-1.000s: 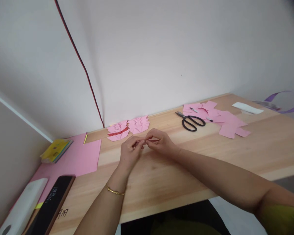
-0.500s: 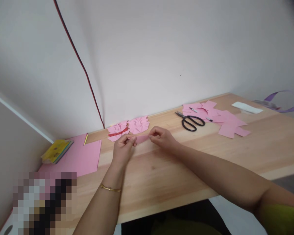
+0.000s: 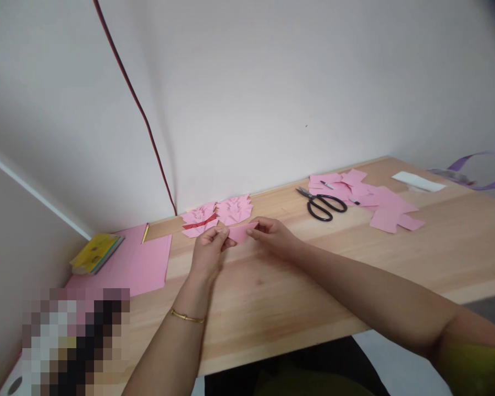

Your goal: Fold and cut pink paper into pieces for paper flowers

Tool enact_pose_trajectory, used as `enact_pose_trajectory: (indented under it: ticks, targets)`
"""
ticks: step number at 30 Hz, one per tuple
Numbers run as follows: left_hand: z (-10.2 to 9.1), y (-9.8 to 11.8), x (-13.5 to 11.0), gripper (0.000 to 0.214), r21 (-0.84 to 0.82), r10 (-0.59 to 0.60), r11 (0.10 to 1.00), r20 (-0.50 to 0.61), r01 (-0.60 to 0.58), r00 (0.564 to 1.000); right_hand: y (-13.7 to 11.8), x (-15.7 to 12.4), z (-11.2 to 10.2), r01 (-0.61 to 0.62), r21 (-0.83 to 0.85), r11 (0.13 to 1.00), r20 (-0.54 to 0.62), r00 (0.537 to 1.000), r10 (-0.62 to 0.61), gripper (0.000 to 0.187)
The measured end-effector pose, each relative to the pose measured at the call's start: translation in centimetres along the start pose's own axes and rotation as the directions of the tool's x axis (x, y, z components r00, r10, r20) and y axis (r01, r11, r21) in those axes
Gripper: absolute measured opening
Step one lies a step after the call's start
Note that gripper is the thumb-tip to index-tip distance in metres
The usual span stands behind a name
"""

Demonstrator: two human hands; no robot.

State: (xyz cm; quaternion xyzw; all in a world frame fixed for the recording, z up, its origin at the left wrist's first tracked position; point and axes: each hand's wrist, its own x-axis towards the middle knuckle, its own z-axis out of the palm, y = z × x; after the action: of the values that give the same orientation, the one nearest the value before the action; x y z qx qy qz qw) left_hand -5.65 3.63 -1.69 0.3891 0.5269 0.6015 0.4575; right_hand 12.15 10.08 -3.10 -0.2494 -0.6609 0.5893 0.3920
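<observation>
A small folded piece of pink paper (image 3: 240, 231) is stretched between my two hands, just above the wooden table. My left hand (image 3: 209, 246) pinches its left end between thumb and fingers. At the other end, the thumb and fingers of my right hand (image 3: 273, 235) close on the paper. Right behind my hands lie crinkled, folded pink paper pieces (image 3: 234, 210) in two groups. A red strip (image 3: 200, 222) lies across the left group.
Black-handled scissors (image 3: 320, 204) lie right of centre, beside scattered pink paper pieces (image 3: 390, 201) and a white strip (image 3: 418, 181). On the left, pink sheets (image 3: 148, 269) carry a yellow packet (image 3: 97, 253) and a yellow pencil (image 3: 145, 233). A cable (image 3: 146, 118) runs down the wall.
The pink paper has been tilted so more of its face shows, now a pointed shape. My right fingers have shifted slightly along its end. Both hands stay in nearly the same place.
</observation>
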Motion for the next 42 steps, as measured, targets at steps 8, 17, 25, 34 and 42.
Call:
enact_pose_trajectory:
  ticks: [8,17,25,34,42]
  targets:
    - [0.1,0.1,0.1,0.031,-0.118,-0.006,0.993,0.078,0.015,0.997,-0.2,-0.1,-0.2,0.011,-0.117,0.993,-0.059,0.998,-0.018,0.027]
    - [0.2,-0.8,0.1,0.031,-0.133,-0.106,0.984,0.118,0.121,0.987,-0.3,-0.2,0.1,-0.045,-0.007,0.999,-0.112,0.993,0.044,0.027]
    - [0.5,-1.5,-0.2,0.028,0.191,-0.033,0.982,0.138,0.006,0.99,0.6,-0.2,0.8,-0.011,0.053,0.999,0.064,0.998,0.008,0.025]
    - [0.0,-1.1,-0.1,0.022,0.31,-0.025,0.951,0.076,0.0,0.997,0.0,0.0,-0.3,0.024,-0.07,0.997,-0.129,0.991,-0.033,0.023]
    - [0.4,-0.4,-0.3,0.023,0.246,-0.044,0.969,0.075,0.024,0.996,-0.3,-0.1,-0.5,0.033,-0.061,0.998,-0.148,0.988,-0.042,0.028]
